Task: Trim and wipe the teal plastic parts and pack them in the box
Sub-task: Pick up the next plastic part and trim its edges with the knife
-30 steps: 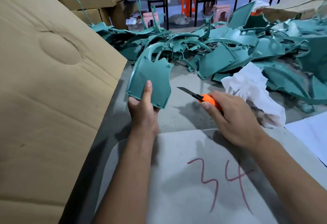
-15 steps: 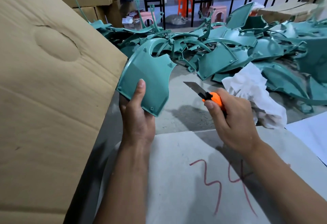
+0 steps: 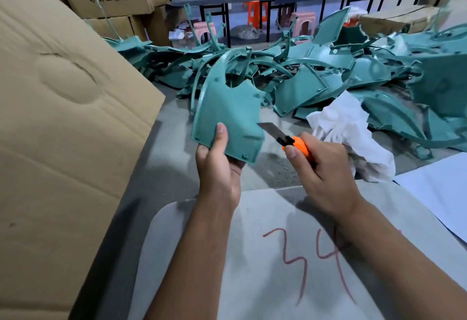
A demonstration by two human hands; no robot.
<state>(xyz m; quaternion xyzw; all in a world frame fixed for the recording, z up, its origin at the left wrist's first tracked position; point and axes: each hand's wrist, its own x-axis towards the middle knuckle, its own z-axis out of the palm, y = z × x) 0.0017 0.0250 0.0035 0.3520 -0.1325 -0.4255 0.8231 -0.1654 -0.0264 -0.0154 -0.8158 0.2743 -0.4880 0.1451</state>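
One person is working with two bare hands over the bench (image 3: 174, 127). The left hand (image 3: 218, 168) is gripping one teal plastic part (image 3: 227, 115) by its lower edge, thumb lying up its face and fingers curled behind, and is holding it tilted above the bench. The right hand (image 3: 326, 173) is clamping its fingers round one orange-handled utility knife (image 3: 290, 140), whose blade is pointing up and left, its tip meeting the part's right edge. Behind both hands one large heap of teal parts (image 3: 328, 74) is sprawling across the far half of the bench, too tangled to count. One crumpled white cloth (image 3: 348, 127) is lying just beside the right hand, against the heap. One large cardboard box (image 3: 63, 130) is standing at the left, its flap leaning over the bench edge. One pale sheet (image 3: 252, 256) marked with a red "34" is lying under the forearms. In the background, three plastic stools are showing, two pink and one orange, and several more cartons are standing stacked
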